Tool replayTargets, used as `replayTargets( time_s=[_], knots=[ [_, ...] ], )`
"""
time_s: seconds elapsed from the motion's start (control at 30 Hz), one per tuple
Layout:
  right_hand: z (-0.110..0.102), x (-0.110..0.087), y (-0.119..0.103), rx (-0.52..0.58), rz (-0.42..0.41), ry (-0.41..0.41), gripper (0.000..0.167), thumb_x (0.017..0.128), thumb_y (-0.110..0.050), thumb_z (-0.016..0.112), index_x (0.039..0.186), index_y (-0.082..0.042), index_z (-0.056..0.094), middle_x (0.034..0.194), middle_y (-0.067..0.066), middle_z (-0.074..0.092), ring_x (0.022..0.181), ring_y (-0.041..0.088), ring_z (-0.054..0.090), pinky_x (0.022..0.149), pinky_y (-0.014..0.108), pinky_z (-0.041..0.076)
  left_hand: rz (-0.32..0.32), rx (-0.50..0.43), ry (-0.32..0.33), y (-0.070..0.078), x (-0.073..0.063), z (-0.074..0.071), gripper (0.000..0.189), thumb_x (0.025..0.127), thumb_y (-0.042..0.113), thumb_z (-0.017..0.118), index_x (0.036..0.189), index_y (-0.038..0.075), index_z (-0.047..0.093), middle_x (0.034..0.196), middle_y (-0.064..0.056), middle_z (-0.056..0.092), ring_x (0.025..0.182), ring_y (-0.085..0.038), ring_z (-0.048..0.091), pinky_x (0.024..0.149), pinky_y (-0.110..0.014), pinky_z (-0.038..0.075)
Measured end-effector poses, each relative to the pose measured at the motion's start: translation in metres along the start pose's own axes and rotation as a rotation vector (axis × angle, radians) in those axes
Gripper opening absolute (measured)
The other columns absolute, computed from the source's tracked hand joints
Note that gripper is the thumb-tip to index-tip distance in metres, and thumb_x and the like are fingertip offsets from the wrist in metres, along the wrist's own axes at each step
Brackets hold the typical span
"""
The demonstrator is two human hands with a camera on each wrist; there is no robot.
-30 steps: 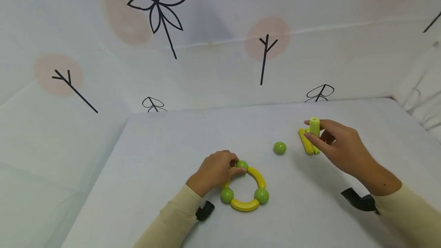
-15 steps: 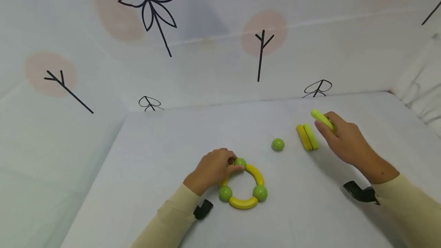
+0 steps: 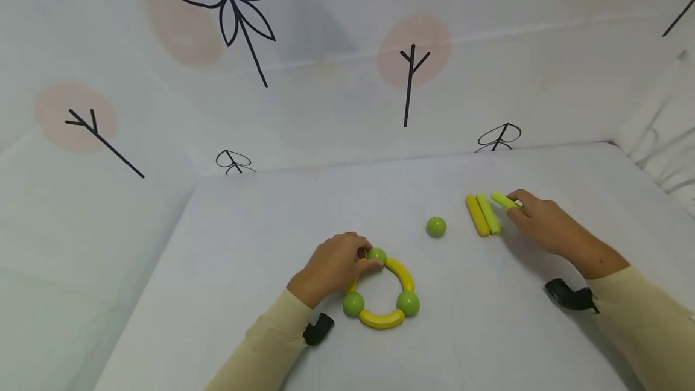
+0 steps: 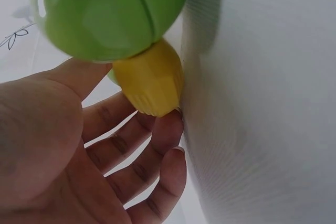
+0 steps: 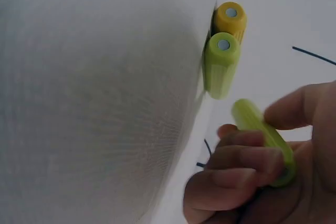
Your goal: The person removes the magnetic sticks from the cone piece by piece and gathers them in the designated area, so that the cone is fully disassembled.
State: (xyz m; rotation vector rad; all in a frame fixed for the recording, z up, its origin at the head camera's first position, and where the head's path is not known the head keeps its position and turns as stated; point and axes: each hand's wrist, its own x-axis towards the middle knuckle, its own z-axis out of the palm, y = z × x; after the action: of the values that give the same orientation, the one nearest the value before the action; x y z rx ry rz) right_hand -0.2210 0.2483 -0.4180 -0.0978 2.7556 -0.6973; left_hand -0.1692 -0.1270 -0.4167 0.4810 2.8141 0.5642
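Note:
My left hand (image 3: 332,265) pinches the green ball (image 3: 377,254) at the far side of a ring lying on the table. Two more green balls and curved yellow rods (image 3: 382,319) form the rest of this ring; the rod on the left is partly hidden by the hand. In the left wrist view, fingers curl behind a yellow rod (image 4: 152,80) below a large green ball (image 4: 105,14). My right hand (image 3: 545,225) holds a straight light green rod (image 3: 502,199), tilted, between thumb and fingers. Beside it lie a light green rod (image 3: 488,215) and a yellow rod (image 3: 478,216), side by side.
A loose green ball (image 3: 436,227) sits between the ring and the straight rods. The white table (image 3: 260,222) ends at a pale patterned backdrop (image 3: 326,107). Pale metal discs show on the rods' ends in the right wrist view.
The right hand tips its green rod from upright to slanting and lowers it to the right of the two lying rods. The left hand keeps its place on the ring; the view shifts slightly.

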Motion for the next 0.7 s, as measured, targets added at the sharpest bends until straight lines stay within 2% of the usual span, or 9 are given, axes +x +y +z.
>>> replayTargets(
  time_s=[0.17, 0.33, 0.43, 0.5, 0.6, 0.7],
  knots=[
    [0.005, 0.003, 0.003, -0.043, -0.005, -0.017, 0.057, 0.106, -0.027, 0.035, 0.146, 0.012, 0.028, 0.136, 0.043, 0.044, 0.105, 0.044, 0.054, 0.081, 0.054, 0.051, -0.005, 0.000, 0.000, 0.000, -0.001, -0.001, 0.037, 0.089, 0.049, 0.071, 0.106, 0.016, 0.073, 0.086, 0.008, 0.061, 0.074, -0.009, 0.054, 0.067, -0.023, 0.045],
    [0.010, 0.005, 0.006, -0.084, -0.033, -0.022, 0.063, 0.106, -0.035, 0.041, 0.147, 0.011, 0.029, 0.139, 0.043, 0.042, 0.120, 0.054, 0.050, 0.092, 0.065, 0.046, -0.001, 0.003, -0.001, -0.001, 0.000, -0.001, 0.037, 0.089, 0.048, 0.071, 0.106, 0.016, 0.073, 0.086, 0.008, 0.060, 0.074, -0.009, 0.054, 0.067, -0.023, 0.045],
    [0.011, 0.004, 0.006, -0.095, -0.052, -0.014, 0.064, 0.105, -0.034, 0.043, 0.147, 0.012, 0.030, 0.132, 0.043, 0.049, 0.111, 0.051, 0.056, 0.086, 0.062, 0.050, 0.008, 0.009, 0.014, 0.000, 0.001, -0.001, 0.037, 0.089, 0.049, 0.071, 0.106, 0.015, 0.073, 0.087, 0.008, 0.061, 0.074, -0.009, 0.054, 0.067, -0.023, 0.045],
    [0.010, 0.004, 0.006, -0.092, -0.053, -0.022, 0.063, 0.104, -0.032, 0.044, 0.147, 0.012, 0.030, 0.125, 0.041, 0.054, 0.100, 0.043, 0.060, 0.078, 0.055, 0.052, 0.013, 0.010, 0.014, 0.000, 0.001, -0.001, 0.037, 0.089, 0.048, 0.071, 0.106, 0.015, 0.073, 0.087, 0.007, 0.061, 0.074, -0.009, 0.054, 0.067, -0.023, 0.045],
    [0.010, 0.004, 0.004, -0.082, -0.043, -0.047, 0.062, 0.103, -0.026, 0.044, 0.148, 0.013, 0.029, 0.118, 0.038, 0.057, 0.089, 0.033, 0.058, 0.072, 0.045, 0.052, 0.005, 0.015, 0.003, -0.001, 0.001, 0.000, 0.038, 0.089, 0.049, 0.071, 0.107, 0.015, 0.073, 0.087, 0.007, 0.060, 0.074, -0.008, 0.053, 0.066, -0.023, 0.045],
    [0.008, 0.004, 0.002, -0.078, -0.040, -0.055, 0.063, 0.101, -0.023, 0.044, 0.148, 0.014, 0.027, 0.108, 0.033, 0.059, 0.083, 0.029, 0.056, 0.067, 0.039, 0.050, 0.000, 0.014, 0.002, 0.000, 0.001, 0.000, 0.038, 0.089, 0.049, 0.071, 0.107, 0.015, 0.073, 0.087, 0.008, 0.061, 0.074, -0.009, 0.054, 0.066, -0.023, 0.045]
  ],
)
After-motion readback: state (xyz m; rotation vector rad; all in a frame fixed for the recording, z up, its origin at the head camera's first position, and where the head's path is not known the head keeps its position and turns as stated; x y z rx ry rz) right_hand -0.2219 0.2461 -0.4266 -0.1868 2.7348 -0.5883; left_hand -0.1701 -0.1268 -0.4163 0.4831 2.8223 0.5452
